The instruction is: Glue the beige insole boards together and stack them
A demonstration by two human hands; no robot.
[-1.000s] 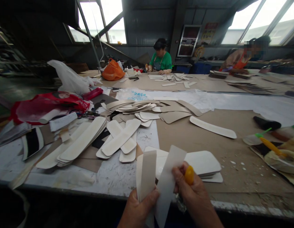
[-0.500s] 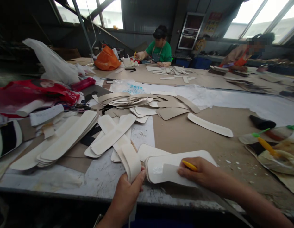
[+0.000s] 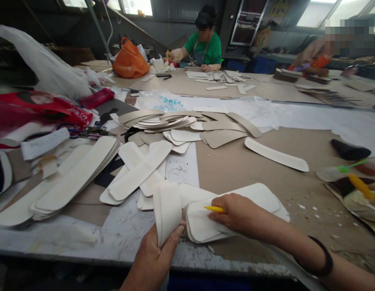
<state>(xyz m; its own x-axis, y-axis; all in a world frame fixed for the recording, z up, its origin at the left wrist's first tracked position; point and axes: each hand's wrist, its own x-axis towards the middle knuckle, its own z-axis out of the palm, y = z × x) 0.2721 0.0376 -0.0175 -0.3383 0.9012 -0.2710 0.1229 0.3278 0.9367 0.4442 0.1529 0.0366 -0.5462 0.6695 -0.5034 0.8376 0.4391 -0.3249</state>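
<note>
My left hand (image 3: 152, 252) is gripping a set of flat, flexible white strips (image 3: 167, 208), thumb closing on one side and fingers on the other. The strips are standing roughly upright, their upper ends rising above my grip at the near part of the work table (image 3: 120, 238).

My right hand (image 3: 235, 214) is curling its fingers around a slim yellow tool with a pointed end (image 3: 214, 209). The point is projecting toward my left side. The same hand is resting over a stack of broad white pieces with rounded corners (image 3: 197, 222); whether its fingertips are also pinching the top piece, I cannot tell. A black band (image 3: 323, 258) is encircling my right forearm near the wrist.

The stack is lying just to the right of the gripped strips, partly over a large brown sheet (image 3: 226, 161). Beyond my left hand, long white pieces (image 3: 141, 169) are crossing one another. Farther left, a pile of long white rounded pieces (image 3: 75, 178) is lying at a slant. A single curved white strip (image 3: 276, 154) is lying on the brown sheet, beyond the stack. Near the right edge of the view, a bottle with a green nozzle (image 3: 329, 173) is lying near a black tapered object (image 3: 350, 149). Across the table, a person in a green top (image 3: 208, 48) is sitting behind scattered white pieces (image 3: 226, 76).
</note>
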